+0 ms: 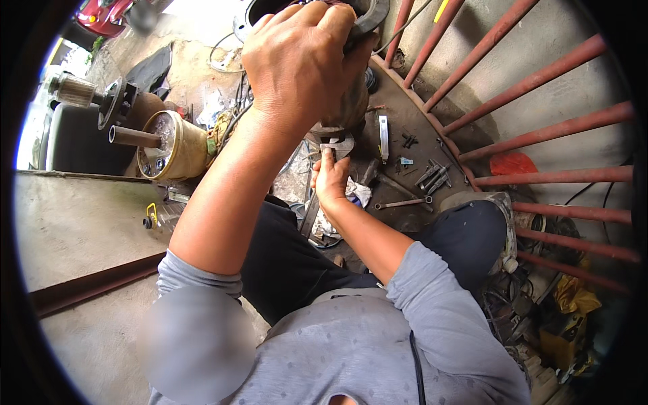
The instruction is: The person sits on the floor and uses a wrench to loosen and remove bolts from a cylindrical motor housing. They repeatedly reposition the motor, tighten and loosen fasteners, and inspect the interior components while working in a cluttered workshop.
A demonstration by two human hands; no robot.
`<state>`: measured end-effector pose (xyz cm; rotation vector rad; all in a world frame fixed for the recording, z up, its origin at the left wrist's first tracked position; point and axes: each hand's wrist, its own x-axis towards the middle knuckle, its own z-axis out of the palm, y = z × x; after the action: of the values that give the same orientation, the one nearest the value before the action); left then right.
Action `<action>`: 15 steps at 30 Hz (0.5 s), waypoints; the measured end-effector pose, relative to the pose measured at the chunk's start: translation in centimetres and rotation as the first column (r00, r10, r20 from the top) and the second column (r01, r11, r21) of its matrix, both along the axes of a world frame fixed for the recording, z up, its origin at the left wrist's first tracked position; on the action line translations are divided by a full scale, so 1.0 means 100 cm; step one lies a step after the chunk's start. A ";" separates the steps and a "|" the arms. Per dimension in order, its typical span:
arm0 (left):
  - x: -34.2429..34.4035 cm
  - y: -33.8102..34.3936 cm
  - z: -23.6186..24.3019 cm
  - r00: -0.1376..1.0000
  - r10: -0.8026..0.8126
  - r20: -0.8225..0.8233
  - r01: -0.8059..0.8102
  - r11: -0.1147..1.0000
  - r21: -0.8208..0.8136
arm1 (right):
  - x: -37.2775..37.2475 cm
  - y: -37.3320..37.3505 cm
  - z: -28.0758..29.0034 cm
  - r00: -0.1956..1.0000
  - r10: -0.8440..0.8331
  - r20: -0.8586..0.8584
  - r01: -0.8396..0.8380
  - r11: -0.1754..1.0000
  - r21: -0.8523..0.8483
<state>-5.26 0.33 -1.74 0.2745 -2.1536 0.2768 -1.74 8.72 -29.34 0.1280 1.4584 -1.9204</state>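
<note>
At the top, my left hand (pixel 300 57) is closed over the edge of a round, dark metal housing (pixel 370 19); its fingertips are hidden behind the hand and rim. My right hand (pixel 331 181) is lower and closer to me, closed around what looks like a hammer (pixel 339 146) with a blocky grey head. Its thumb lies along the tool near the head, and a dark handle slants down below the hand. Beside the right hand, a second hammer (pixel 388 181) lies on the dark work surface. Near it is a double-ended wrench (pixel 401 202).
Several bolts (pixel 435 177) and a narrow silver bar (pixel 384 138) lie to the right. Red metal railings (pixel 486 47) border that side. A pale bucket (pixel 177 145) with a metal pipe stands left, near a clear plastic bottle (pixel 165 217). Cables and clutter fill the lower right.
</note>
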 end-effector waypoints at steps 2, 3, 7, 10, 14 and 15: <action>0.001 -0.003 0.002 1.000 0.000 0.002 0.000 0.999 0.054 | 0.000 0.010 -0.017 0.997 -0.001 0.074 0.006 0.998 -0.064; 0.002 -0.005 0.002 0.999 -0.031 -0.020 0.031 1.000 -0.001 | -0.005 0.021 -0.019 0.994 0.105 -0.008 -0.103 0.988 0.114; 0.002 -0.014 -0.004 0.914 -0.293 -0.279 0.301 0.954 -0.016 | -0.022 0.084 0.002 0.984 0.178 0.015 -0.178 0.966 0.190; 0.030 0.021 -0.039 0.872 -0.368 -0.324 0.397 0.917 0.029 | -0.057 0.102 0.031 0.991 0.092 0.097 -0.085 0.993 -0.077; 0.047 0.111 -0.129 0.888 -0.252 -0.385 0.453 0.626 0.635 | -0.146 0.108 0.083 0.980 0.031 0.196 -0.014 0.996 -0.088; 0.042 0.128 -0.156 0.928 -0.150 -0.341 0.365 0.546 0.754 | -0.168 0.111 0.098 0.987 0.018 0.162 -0.004 0.996 -0.085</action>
<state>-1.10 13.10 -17.35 0.4633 -1.8987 -0.9293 -18.57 19.85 -19.51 0.2322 1.2660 -1.9124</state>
